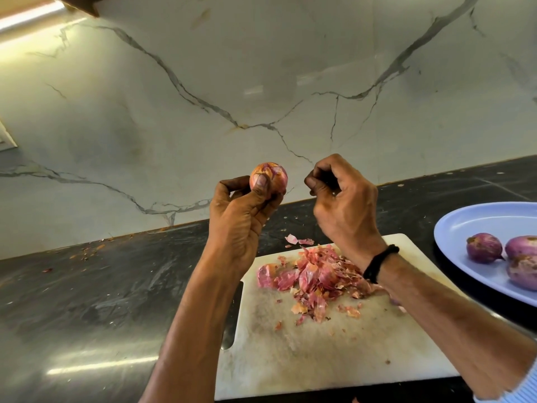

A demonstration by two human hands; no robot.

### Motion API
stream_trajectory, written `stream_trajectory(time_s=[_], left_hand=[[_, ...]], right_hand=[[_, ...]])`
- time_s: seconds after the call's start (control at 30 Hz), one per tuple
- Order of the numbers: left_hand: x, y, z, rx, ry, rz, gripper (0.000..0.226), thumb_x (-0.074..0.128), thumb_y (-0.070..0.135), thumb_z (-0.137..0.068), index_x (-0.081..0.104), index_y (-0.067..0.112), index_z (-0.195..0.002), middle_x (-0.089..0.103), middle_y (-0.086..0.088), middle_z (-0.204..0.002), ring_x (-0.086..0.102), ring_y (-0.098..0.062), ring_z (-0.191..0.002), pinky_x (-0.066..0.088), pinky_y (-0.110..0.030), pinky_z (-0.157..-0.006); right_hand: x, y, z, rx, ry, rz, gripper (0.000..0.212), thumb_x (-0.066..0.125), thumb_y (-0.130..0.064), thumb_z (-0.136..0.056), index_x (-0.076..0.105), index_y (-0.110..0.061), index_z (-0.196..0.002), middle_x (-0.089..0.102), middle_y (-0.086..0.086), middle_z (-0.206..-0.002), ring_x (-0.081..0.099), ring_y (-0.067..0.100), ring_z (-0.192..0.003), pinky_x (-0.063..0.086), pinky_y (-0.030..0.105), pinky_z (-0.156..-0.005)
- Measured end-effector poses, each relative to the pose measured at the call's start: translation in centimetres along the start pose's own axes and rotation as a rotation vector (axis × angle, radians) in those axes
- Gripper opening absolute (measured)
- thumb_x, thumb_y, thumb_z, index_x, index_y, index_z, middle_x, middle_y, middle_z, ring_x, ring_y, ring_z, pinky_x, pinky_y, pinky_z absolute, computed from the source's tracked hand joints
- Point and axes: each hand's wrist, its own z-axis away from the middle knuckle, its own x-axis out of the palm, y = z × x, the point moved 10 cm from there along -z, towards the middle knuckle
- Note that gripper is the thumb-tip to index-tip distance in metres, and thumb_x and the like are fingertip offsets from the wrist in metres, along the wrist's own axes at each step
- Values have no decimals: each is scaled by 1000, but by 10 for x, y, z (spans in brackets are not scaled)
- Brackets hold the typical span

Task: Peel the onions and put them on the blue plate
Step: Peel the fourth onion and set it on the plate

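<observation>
Two bare hands are raised above a kitchen counter. The left hand (241,210) holds a small red onion (268,177) at its fingertips, thumb pressed flat on the near face and fingers curled behind. The right hand (343,202) sits at the onion's 3 o'clock, just beside it but not touching, its fingertips drawn together in a loose pinch; whether a scrap of skin is caught there cannot be told.

The onion still wears patches of dry, papery skin, orange and pink, so peeling looks unfinished. It is nearly round, so its stem-to-root axis is hard to read. The right hand is the free one and the natural one to reach back, toward 9 o'clock, for the next strip.

Below the hands, at 6 o'clock, a white cutting board (290,350) carries a heap of onion peels (313,277). At 4 o'clock from the onion, well apart at the frame's right edge, a blue plate (459,228) holds three peeled onions (483,247). The finished onion will likely travel that way, on the right hand's side.
</observation>
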Motion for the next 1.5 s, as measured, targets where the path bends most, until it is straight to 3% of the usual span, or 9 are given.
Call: stream_trajectory(time_s=[0.27, 0.5, 0.9, 1.0, 1.07, 1.2, 1.33, 1.43, 1.5], left_hand=[[1, 0, 0, -2, -6, 5, 34, 70, 7, -74, 53, 7, -103, 69, -20, -105, 70, -41, -103, 61, -45, -84], [0, 0, 1, -3, 0, -3, 38, 70, 8, -72, 53, 7, -105, 69, -21, -108, 71, -40, -103, 61, -44, -84], [3, -1, 2, -15, -21, -11, 40, 71, 11, -68, 54, 6, -104, 68, -21, -109, 72, -37, -100, 62, -43, -83], [3, -1, 1, -14, -27, -4, 40, 71, 10, -69, 54, 6, -105, 68, -20, -110, 72, -36, -100, 62, -42, -82], [3, -1, 1, -12, -27, -7, 39, 71, 10, -70, 54, 6, -105, 69, -20, -109, 72, -36, -100, 62, -42, -81], [3, 0, 2, -8, -31, -7, 38, 71, 11, -70, 54, 6, -104, 70, -18, -106, 72, -37, -101, 62, -41, -81], [1, -1, -1, -1, -48, -44, 33, 69, 1, -80, 54, 6, -109, 68, -18, -109, 71, -37, -103, 62, -41, -83], [0, -3, -3, 18, -60, -146, 31, 65, -6, -85, 53, 7, -110, 65, -19, -119, 70, -35, -106, 61, -42, -84], [0, -2, -3, 46, -68, -207, 37, 70, -3, -80, 54, 8, -112, 65, -16, -122, 68, -33, -111, 61, -42, -86]], right_hand=[[5, 19, -1, 237, -66, -207, 18, 65, 4, -89, 61, -11, -98, 63, -10, -89, 64, 5, -85, 57, 25, -76], [11, 37, 6, 504, -85, -441, 14, 60, 0, -94, 63, -10, -104, 66, 4, -96, 64, 12, -86, 55, 22, -75], [7, 31, 8, 494, -84, -488, 22, 60, 5, -91, 65, -16, -87, 67, 7, -79, 64, 20, -77, 59, 32, -75], [5, 30, 6, 477, -62, -494, 6, 67, -5, -92, 64, -5, -86, 66, 19, -80, 64, 28, -75, 59, 30, -72], [5, 32, 6, 458, -53, -449, 23, 72, -16, -91, 61, 3, -85, 63, 26, -82, 63, 33, -75, 57, 30, -70], [5, 40, 7, 493, -63, -374, 16, 75, -14, -87, 65, -2, -82, 66, 15, -79, 64, 22, -76, 57, 29, -71], [8, 44, 7, 497, -89, -366, 3, 71, -8, -89, 72, -8, -92, 72, 5, -89, 69, 18, -87, 60, 33, -78], [15, 37, 6, 486, -141, -443, 30, 64, 2, -92, 71, -12, -117, 72, 0, -112, 69, 8, -101, 59, 26, -84], [17, 33, 5, 469, -155, -459, 29, 67, 0, -91, 71, -13, -117, 72, -3, -111, 68, 7, -102, 58, 25, -83]])
